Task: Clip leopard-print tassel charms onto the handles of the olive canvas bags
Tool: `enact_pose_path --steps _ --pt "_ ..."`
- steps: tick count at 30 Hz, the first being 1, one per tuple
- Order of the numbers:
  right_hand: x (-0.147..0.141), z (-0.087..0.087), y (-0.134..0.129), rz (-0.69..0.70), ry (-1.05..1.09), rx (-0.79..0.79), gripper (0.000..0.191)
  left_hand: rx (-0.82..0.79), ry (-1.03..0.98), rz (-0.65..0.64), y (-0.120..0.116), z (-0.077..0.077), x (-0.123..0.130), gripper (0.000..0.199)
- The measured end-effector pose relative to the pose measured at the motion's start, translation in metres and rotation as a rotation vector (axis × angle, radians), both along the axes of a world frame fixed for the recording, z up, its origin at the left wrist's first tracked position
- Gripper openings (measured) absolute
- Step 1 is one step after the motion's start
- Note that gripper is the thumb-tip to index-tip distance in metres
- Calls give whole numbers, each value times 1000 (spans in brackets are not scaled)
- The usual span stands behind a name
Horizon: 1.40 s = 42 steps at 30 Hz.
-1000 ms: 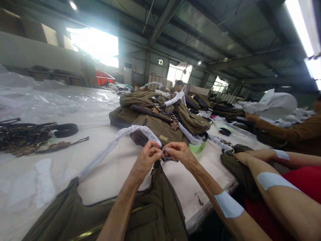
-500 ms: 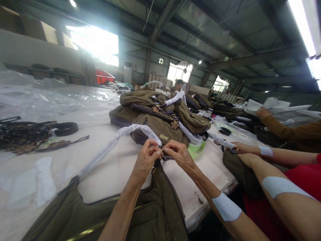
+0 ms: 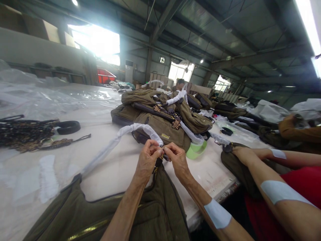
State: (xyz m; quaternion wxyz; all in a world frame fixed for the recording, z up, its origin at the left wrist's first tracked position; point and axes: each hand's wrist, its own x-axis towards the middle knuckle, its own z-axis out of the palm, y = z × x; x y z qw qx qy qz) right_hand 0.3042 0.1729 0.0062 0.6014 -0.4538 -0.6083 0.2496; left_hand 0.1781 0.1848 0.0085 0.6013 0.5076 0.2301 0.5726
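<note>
An olive corduroy bag (image 3: pixel 100 207) with gold zips lies at the table's near edge, its strap (image 3: pixel 112 144) wrapped in white material and arching up to my hands. My left hand (image 3: pixel 148 160) is closed in a pinch at the strap's right end, beside small gold and dark hardware (image 3: pixel 161 157). Fingertips of my right hand (image 3: pixel 177 159) are pinched against the same spot, nearly touching the left ones. What exactly the right fingers hold is too small to make out.
Olive bags (image 3: pixel 160 117) are piled beyond my hands, with a green band (image 3: pixel 197 149) beside them. Black woven straps (image 3: pixel 30 132) and clear plastic (image 3: pixel 50 100) lie left. At right, a co-worker's hands (image 3: pixel 243 154) hold another bag; a brown sleeve (image 3: pixel 298 130) shows behind.
My right hand has shifted slightly left and lower, closer to my left hand. The co-worker's hands have moved on their bag, and the brown sleeve has moved right.
</note>
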Motion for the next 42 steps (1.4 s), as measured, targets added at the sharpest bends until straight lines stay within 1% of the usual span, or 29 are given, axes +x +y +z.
enact_pose_path --steps 3,5,9,11,15,17,19,22,26,32,37,40,42 --pt "-3 -5 -1 -9 15 15 20 -2 15 12 0 -2 0 22" --pt "-2 -6 -1 -16 10 24 20 0 24 5 2 -2 0 21" --pt "6 4 3 4 -79 -6 21 21 40 12 4 -2 -2 23" --pt "11 11 6 52 -99 -65 22 27 50 22 5 -1 -3 24" --pt "17 23 11 170 26 -257 23 3 76 12 6 -1 -4 21" --pt "19 26 12 211 44 -299 24 -3 94 20 6 -1 -3 20" --pt "20 28 12 250 17 -318 24 -5 106 28 7 -3 -3 20" --pt "20 27 13 272 -11 -305 24 -27 122 34 7 -4 -1 20" --pt "17 21 15 224 57 -273 25 -51 160 46 7 -4 0 19" --pt "16 16 15 184 175 -257 26 38 254 66 10 -6 -1 18" --pt "19 10 15 232 289 -283 25 41 220 55 8 -7 -1 22" --pt "17 7 15 277 378 -295 24 21 184 35 5 -6 0 21" --pt "16 8 15 280 380 -283 23 9 169 32 4 -6 0 19"
